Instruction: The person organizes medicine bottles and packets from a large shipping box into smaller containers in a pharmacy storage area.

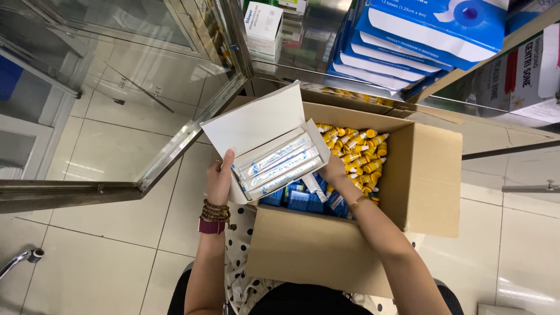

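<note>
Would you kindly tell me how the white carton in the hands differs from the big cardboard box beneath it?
The white carton is small, white and held up; the cardboard box is large, brown and rests below. The carton holds white tubes; the box holds loose yellow-capped bottles. Both are open.

The open carton [431, 175] is plain brown cardboard, and inside it lies a heap of small bottles [359, 154] in bright yellow with orange caps, next to blue packets [300, 198] with paler blue marking. The flat box [262, 125] in the hands is white, its tubes [280, 166] white with faint blue-grey print. On the left wrist sit brown bead bracelets [214, 211] above a maroon band [211, 226]. The lap cloth [239, 256] is white with black dots. The stacked boxes [420, 35] overhead are blue with white bands, and the floor tiles [99, 262] are pale cream
</note>
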